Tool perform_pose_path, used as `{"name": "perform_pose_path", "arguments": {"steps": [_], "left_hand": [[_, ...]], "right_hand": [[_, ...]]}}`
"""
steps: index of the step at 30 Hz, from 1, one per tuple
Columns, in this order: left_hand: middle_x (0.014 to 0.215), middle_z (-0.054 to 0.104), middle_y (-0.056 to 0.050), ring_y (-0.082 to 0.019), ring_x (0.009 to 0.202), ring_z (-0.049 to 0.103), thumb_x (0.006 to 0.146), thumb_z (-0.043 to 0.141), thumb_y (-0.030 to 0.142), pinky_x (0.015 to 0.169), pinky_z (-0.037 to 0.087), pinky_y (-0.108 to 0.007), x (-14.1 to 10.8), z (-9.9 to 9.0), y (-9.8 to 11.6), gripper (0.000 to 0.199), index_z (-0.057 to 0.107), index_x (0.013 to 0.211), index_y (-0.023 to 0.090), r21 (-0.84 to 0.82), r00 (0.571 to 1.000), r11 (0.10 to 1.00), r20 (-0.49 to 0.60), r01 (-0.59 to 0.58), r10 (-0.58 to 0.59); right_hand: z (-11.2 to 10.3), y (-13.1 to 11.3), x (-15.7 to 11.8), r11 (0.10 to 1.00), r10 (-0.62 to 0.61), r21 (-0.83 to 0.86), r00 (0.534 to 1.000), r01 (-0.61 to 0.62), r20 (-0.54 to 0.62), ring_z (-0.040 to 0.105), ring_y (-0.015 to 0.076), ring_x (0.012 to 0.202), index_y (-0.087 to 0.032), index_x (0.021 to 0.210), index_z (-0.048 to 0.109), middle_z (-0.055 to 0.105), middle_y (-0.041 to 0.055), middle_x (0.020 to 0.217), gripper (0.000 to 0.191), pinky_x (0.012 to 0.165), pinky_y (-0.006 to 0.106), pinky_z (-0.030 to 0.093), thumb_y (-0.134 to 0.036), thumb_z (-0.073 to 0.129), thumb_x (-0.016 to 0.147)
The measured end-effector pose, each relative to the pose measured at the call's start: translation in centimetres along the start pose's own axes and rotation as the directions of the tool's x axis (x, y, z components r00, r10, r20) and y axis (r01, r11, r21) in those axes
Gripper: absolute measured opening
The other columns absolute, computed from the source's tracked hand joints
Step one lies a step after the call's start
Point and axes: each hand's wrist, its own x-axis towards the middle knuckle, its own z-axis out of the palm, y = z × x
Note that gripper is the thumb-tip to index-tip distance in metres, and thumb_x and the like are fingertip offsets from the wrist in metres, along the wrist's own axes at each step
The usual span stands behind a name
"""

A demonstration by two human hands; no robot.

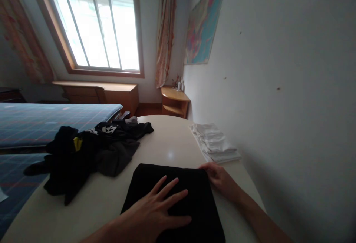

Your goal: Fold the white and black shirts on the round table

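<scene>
A folded black garment [191, 206] lies flat in a neat block at the near side of the white table; its kind does not show. My left hand [158, 207] rests palm down on top of it, fingers spread. At the garment's far right corner, my right hand [218, 176] is closed with the edge pinched in its fingers. A stack of folded white cloth [214, 141] sits just beyond my right hand, by the wall. To the left lies a loose heap of dark clothes [91, 154], with white print and a yellow patch on it.
The table [169, 139] has a rounded far end and meets the wall [267, 98] on the right. A bed with a blue checked mattress [55, 122] stands along the left. Beyond are a wooden desk [119, 91], a corner shelf [174, 94] and a window [97, 24].
</scene>
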Motion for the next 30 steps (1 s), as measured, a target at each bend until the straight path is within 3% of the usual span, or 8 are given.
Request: {"name": "perform_pose_path", "arguments": {"steps": [4, 8, 11, 14, 16, 21, 25, 30], "left_hand": [[0.161, 0.030, -0.004, -0.043, 0.147, 0.023, 0.079, 0.078, 0.027, 0.112, 0.020, -0.074, -0.2, 0.2, -0.1, 0.074, 0.047, 0.144, 0.043, -0.011, 1.000, 1.000, 0.016, 0.003, -0.003], [0.163, 0.027, -0.005, -0.044, 0.148, 0.021, 0.079, 0.076, 0.043, 0.114, 0.019, -0.072, -0.5, 0.4, -0.1, 0.075, 0.044, 0.147, 0.039, -0.018, 1.000, 1.000, 0.012, -0.025, 0.026], [0.147, 0.052, -0.006, -0.035, 0.140, 0.041, 0.088, 0.062, 0.033, 0.117, 0.028, -0.061, -0.7, 0.9, 0.1, 0.047, 0.057, 0.134, 0.031, -0.052, 0.994, 0.999, -0.114, -0.008, 0.002], [0.108, 0.071, -0.008, -0.023, 0.110, 0.063, 0.091, 0.044, 0.016, 0.107, 0.044, -0.043, -0.9, 1.3, -0.7, 0.028, 0.067, 0.105, 0.022, -0.115, 0.914, 0.985, -0.372, 0.125, -0.159], [0.117, 0.069, -0.011, -0.023, 0.114, 0.061, 0.094, 0.041, 0.017, 0.107, 0.044, -0.042, -1.3, 1.4, -2.0, 0.029, 0.065, 0.111, 0.020, -0.098, 0.841, 0.960, -0.465, 0.261, -0.276], [0.155, 0.042, -0.013, -0.030, 0.144, 0.036, 0.099, 0.046, 0.044, 0.117, 0.028, -0.053, -2.4, 2.4, -6.0, 0.057, 0.040, 0.149, 0.020, 0.064, 0.817, 0.865, -0.369, 0.498, -0.443], [0.150, 0.049, -0.013, -0.029, 0.140, 0.041, 0.100, 0.041, 0.049, 0.117, 0.028, -0.050, -2.7, 3.1, -7.1, 0.056, 0.044, 0.147, 0.019, 0.057, 0.795, 0.835, -0.346, 0.548, -0.498], [0.131, 0.062, -0.014, -0.028, 0.123, 0.055, 0.101, 0.042, 0.043, 0.112, 0.034, -0.049, -2.7, 2.7, -7.7, 0.046, 0.054, 0.137, 0.016, -0.011, 0.701, 0.768, -0.399, 0.641, -0.591]], "right_hand": [[-0.2, -2.3, 0.7, 0.978, -0.029, -0.210, 0.997, 0.014, -0.071, 0.067, 0.0229, 0.104, -0.020, 0.091, 0.076, 0.074, 0.0069, 0.103, 0.039, 0.101, 0.042, 0.048, -0.011, 0.040, 0.078], [2.0, -7.3, 1.5, 0.940, -0.139, -0.323, 0.988, 0.112, -0.062, 0.063, 0.0214, 0.115, -0.021, 0.121, 0.068, 0.070, 0.0076, 0.122, 0.044, 0.105, 0.042, 0.046, -0.014, 0.039, 0.089], [5.3, -9.9, 1.5, 0.882, -0.237, -0.405, 0.969, 0.243, 0.066, 0.051, 0.0213, 0.132, -0.022, 0.141, 0.054, 0.058, 0.0075, 0.141, 0.045, 0.114, 0.042, 0.037, -0.022, 0.038, 0.098], [8.0, -9.8, 1.0, 0.813, -0.197, -0.519, 0.963, 0.264, 0.182, 0.044, 0.0251, 0.138, -0.024, 0.150, 0.042, 0.050, 0.0077, 0.150, 0.050, 0.117, 0.049, 0.032, -0.028, 0.041, 0.100], [9.0, -8.9, 0.5, 0.784, -0.157, -0.566, 0.964, 0.254, 0.215, 0.041, 0.0271, 0.140, -0.025, 0.154, 0.036, 0.045, 0.0075, 0.154, 0.056, 0.117, 0.051, 0.030, -0.031, 0.045, 0.099], [9.2, -8.2, 0.2, 0.766, -0.144, -0.593, 0.965, 0.249, 0.220, 0.039, 0.0276, 0.142, -0.028, 0.153, 0.038, 0.042, 0.0061, 0.156, 0.058, 0.118, 0.052, 0.026, -0.033, 0.050, 0.095], [9.1, -8.5, 0.5, 0.793, -0.143, -0.574, 0.978, 0.205, 0.153, 0.047, 0.0262, 0.134, -0.027, 0.148, 0.045, 0.052, 0.0082, 0.148, 0.054, 0.115, 0.047, 0.031, -0.038, 0.051, 0.096], [9.0, -8.2, 0.7, 0.811, -0.069, -0.580, 0.997, 0.081, 0.042, 0.057, 0.0265, 0.120, -0.022, 0.139, 0.055, 0.063, 0.0118, 0.131, 0.046, 0.108, 0.047, 0.038, -0.044, 0.038, 0.103]]}}
